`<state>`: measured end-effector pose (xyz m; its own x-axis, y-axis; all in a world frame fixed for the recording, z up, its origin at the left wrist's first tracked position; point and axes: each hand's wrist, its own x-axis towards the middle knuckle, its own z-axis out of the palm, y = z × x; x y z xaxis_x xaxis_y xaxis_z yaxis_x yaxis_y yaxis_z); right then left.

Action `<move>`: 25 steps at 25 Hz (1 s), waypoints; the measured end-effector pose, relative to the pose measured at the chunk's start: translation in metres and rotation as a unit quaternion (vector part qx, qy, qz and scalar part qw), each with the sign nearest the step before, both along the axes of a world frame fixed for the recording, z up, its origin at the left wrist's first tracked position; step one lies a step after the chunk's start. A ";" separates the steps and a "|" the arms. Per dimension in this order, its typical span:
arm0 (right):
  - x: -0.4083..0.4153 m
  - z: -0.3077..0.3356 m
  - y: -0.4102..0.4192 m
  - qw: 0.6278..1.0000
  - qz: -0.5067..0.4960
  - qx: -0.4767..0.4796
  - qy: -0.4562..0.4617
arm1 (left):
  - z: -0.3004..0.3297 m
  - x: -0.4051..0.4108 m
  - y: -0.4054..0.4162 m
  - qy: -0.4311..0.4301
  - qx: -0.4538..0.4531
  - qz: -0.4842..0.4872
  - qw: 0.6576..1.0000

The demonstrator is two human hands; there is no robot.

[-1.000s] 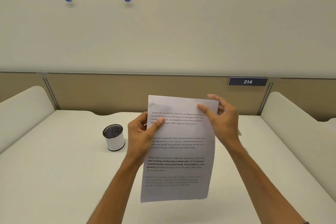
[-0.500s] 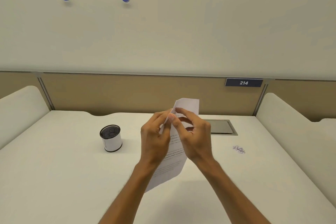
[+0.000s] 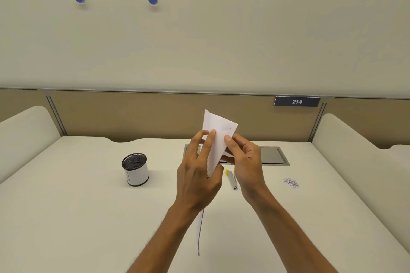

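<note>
A white printed sheet of paper (image 3: 218,133) hangs in the air above the white desk (image 3: 88,217), turned almost edge-on to me. Its top corner sticks up between my hands and its lower edge trails down behind my left wrist. My left hand (image 3: 197,175) pinches the sheet from the left with fingers and thumb. My right hand (image 3: 246,162) pinches it from the right, the thumb on its face. A small stapler with a yellow tip (image 3: 231,179) lies on the desk just below my right hand.
A mesh-topped cylindrical cup (image 3: 135,169) stands on the desk to the left. A grey cable hatch (image 3: 273,155) is set into the desk behind my hands. A small heap of staples (image 3: 291,183) lies to the right. Padded dividers flank the desk; a "214" plate (image 3: 296,101) hangs on the back panel.
The sheet, first held flat and facing me, has been turned edge-on and my hands have come close together on its upper part. The stapler, hidden before, now shows.
</note>
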<state>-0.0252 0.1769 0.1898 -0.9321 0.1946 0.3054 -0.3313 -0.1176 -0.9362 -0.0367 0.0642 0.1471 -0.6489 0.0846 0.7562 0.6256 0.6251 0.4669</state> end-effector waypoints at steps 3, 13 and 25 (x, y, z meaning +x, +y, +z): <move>-0.001 0.003 0.007 1.000 0.019 -0.011 -0.007 | 0.004 0.005 0.002 0.003 0.000 -0.023 1.000; 0.003 0.011 0.024 0.997 0.073 0.015 -0.017 | 0.057 -0.019 -0.013 -0.008 0.066 -0.043 0.997; 0.001 0.009 0.028 0.985 0.136 -0.072 -0.075 | 0.072 -0.017 -0.020 -0.195 0.177 -0.202 0.943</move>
<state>-0.0245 0.2048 0.1993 -0.9883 -0.0371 0.1477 -0.1284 -0.3179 -0.9394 -0.0536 0.0438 0.2189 -0.8527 0.1719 0.4933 0.5163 0.1340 0.8459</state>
